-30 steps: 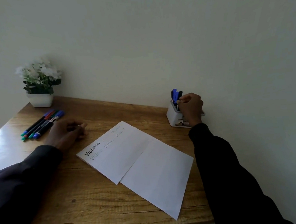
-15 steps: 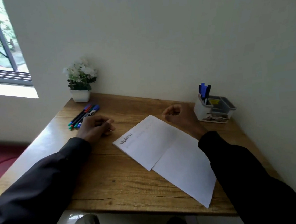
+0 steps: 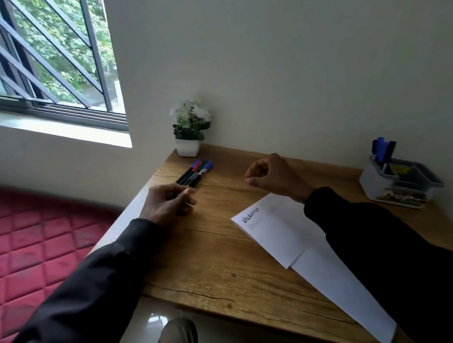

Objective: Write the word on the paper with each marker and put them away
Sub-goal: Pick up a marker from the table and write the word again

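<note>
- The loose markers [image 3: 194, 173] are laid side by side in a tight row on the table [image 3: 215, 259], just beyond the left fingertips, with their coloured ends turned away from them. They are judged to be parked there as the ones not yet written with.
- They are seen as slim dark barrels tipped in blue, red and green. The smooth round plastic is judged likely to roll if nudged sideways.
- The left hand [image 3: 167, 205] is rested on the grained wood, its fingers loosely curled and nothing held. Whether a fingertip touches the nearest barrel end cannot be told.
- The right hand [image 3: 273, 176] is held above the wood with its fingers curled into an empty fist, the row lying to the left of its knuckles. A reach for the next marker is judged likely.
- The paper [image 3: 282, 232] is spread behind the right fingers, partly under that wrist. It is a creased white sheet with "Victoria" written in dark ink at its far corner.
- The holder [image 3: 405, 183] is set well to the right of those fingers, by the wall. It is a pale plastic tub with compartments, and the stored markers [image 3: 383, 149] are stood upright in one of them, presumably finished with.
- A potted plant [image 3: 191, 130] is placed beyond the row, against the wall.
</note>
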`<state>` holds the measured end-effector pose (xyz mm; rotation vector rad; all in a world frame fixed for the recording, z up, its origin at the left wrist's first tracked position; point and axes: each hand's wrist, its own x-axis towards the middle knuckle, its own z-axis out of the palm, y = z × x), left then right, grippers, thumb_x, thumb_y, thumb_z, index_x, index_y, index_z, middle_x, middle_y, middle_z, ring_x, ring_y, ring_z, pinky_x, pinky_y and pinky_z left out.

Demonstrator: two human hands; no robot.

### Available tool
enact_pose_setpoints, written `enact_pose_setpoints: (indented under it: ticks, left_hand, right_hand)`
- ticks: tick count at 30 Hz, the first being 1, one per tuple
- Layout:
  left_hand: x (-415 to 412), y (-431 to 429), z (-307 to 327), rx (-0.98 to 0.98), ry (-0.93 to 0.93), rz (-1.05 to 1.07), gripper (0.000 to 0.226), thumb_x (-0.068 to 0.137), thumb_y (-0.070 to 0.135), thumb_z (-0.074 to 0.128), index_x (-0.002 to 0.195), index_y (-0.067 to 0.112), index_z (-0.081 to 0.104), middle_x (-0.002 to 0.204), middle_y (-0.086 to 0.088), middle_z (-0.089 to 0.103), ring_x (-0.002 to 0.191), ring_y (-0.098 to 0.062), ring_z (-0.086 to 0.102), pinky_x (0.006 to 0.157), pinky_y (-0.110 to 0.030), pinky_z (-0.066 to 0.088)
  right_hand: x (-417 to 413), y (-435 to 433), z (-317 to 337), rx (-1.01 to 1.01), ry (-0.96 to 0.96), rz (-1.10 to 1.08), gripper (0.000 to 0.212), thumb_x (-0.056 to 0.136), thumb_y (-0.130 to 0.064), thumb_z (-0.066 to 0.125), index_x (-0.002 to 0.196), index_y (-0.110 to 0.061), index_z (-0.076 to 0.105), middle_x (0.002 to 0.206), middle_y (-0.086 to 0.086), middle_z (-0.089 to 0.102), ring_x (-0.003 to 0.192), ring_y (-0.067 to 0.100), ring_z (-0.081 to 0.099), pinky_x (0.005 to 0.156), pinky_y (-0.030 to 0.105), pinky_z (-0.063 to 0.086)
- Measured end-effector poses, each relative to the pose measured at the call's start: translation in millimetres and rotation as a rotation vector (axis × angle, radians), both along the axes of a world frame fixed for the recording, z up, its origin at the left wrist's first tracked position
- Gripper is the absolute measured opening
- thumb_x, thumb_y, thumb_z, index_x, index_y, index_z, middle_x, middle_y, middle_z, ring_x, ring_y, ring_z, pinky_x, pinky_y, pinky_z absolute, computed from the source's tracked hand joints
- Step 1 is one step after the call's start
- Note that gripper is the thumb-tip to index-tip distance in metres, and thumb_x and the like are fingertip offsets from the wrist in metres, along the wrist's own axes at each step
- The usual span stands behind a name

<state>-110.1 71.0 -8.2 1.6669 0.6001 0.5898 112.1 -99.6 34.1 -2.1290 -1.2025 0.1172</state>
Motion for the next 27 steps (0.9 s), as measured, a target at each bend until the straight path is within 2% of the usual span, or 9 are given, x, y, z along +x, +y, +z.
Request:
enact_pose_setpoints:
  ticks: [3, 7, 10, 12, 15, 16, 19, 21, 27]
  left_hand:
    - [-3, 3, -2, -0.067, -0.05, -0.002, 0.02, 0.091, 0.02, 0.069, 0.103, 0.005, 0.073, 0.088, -0.015, 0.075, 0.071, -0.018, 0.07, 0.065, -0.023, 0.057]
    - [-1, 7, -5, -0.09, -0.063, -0.025, 0.021, 0.09, 0.023, 0.069, 0.104, 0.007, 0.074, 0.086, -0.011, 0.076, 0.075, -0.02, 0.071, 0.073, -0.03, 0.058]
    - [0, 9, -6, -0.08, -0.064, -0.04, 0.023, 0.091, 0.022, 0.068, 0.107, 0.007, 0.073, 0.086, -0.009, 0.076, 0.075, -0.019, 0.072, 0.07, -0.026, 0.057]
    - [0, 8, -6, -0.067, -0.076, -0.044, 0.023, 0.091, 0.022, 0.068, 0.108, 0.006, 0.072, 0.086, -0.01, 0.076, 0.075, -0.019, 0.072, 0.068, -0.023, 0.058]
    - [1, 9, -7, -0.068, -0.093, -0.045, 0.023, 0.092, 0.021, 0.067, 0.108, 0.005, 0.072, 0.086, -0.011, 0.076, 0.074, -0.021, 0.071, 0.068, -0.025, 0.058]
    - [1, 9, -8, -0.068, -0.091, -0.045, 0.023, 0.092, 0.02, 0.067, 0.108, 0.004, 0.072, 0.085, -0.011, 0.076, 0.073, -0.02, 0.071, 0.067, -0.024, 0.057]
    - [1, 10, -8, -0.071, -0.086, -0.036, 0.024, 0.092, 0.02, 0.067, 0.109, 0.004, 0.072, 0.084, -0.01, 0.076, 0.07, -0.018, 0.071, 0.064, -0.023, 0.056]
    - [1, 11, -8, -0.077, -0.093, -0.041, 0.024, 0.093, 0.019, 0.066, 0.11, 0.004, 0.071, 0.085, -0.011, 0.075, 0.072, -0.02, 0.071, 0.065, -0.023, 0.056]
    - [2, 12, -7, -0.084, -0.081, -0.054, 0.026, 0.095, 0.018, 0.064, 0.117, 0.006, 0.067, 0.091, -0.013, 0.076, 0.077, -0.022, 0.073, 0.068, -0.023, 0.059]
  right_hand:
    - [-9, 32, 3, -0.05, -0.049, 0.059, 0.01, 0.083, -0.012, 0.081, 0.092, -0.011, 0.077, 0.088, 0.003, 0.075, 0.079, 0.009, 0.065, 0.071, 0.018, 0.051]
    - [-19, 62, -1, -0.092, -0.101, 0.118, 0.011, 0.084, -0.011, 0.08, 0.094, -0.011, 0.076, 0.093, 0.005, 0.075, 0.085, 0.015, 0.068, 0.079, 0.029, 0.056]
    - [-21, 77, -7, -0.105, -0.125, 0.14, 0.014, 0.085, -0.007, 0.078, 0.098, -0.009, 0.075, 0.098, 0.005, 0.074, 0.085, 0.01, 0.064, 0.082, 0.027, 0.057]
    - [-23, 83, -11, -0.103, -0.152, 0.173, 0.023, 0.085, -0.003, 0.076, 0.107, -0.009, 0.074, 0.106, 0.005, 0.072, 0.09, 0.007, 0.062, 0.085, 0.022, 0.056]
    - [-25, 90, -15, -0.134, -0.226, 0.288, 0.041, 0.085, 0.006, 0.069, 0.124, -0.008, 0.066, 0.124, 0.004, 0.066, 0.11, 0.01, 0.059, 0.085, 0.004, 0.044]
    - [-27, 92, -16, -0.165, -0.258, 0.326, 0.045, 0.086, 0.006, 0.067, 0.129, -0.008, 0.063, 0.131, 0.007, 0.063, 0.119, 0.014, 0.057, 0.091, 0.006, 0.042]
    - [-31, 98, -20, -0.264, -0.351, 0.383, 0.048, 0.091, 0.004, 0.064, 0.136, -0.01, 0.057, 0.141, 0.011, 0.056, 0.13, 0.022, 0.053, 0.106, 0.03, 0.047]
    - [-31, 100, -25, -0.273, -0.421, 0.394, 0.043, 0.092, 0.002, 0.064, 0.132, -0.013, 0.059, 0.139, 0.01, 0.055, 0.126, 0.022, 0.054, 0.103, 0.034, 0.049]
    - [-21, 88, -25, -0.31, -0.546, 0.353, 0.024, 0.094, -0.011, 0.067, 0.118, -0.016, 0.066, 0.126, 0.006, 0.054, 0.114, 0.019, 0.052, 0.084, 0.026, 0.046]
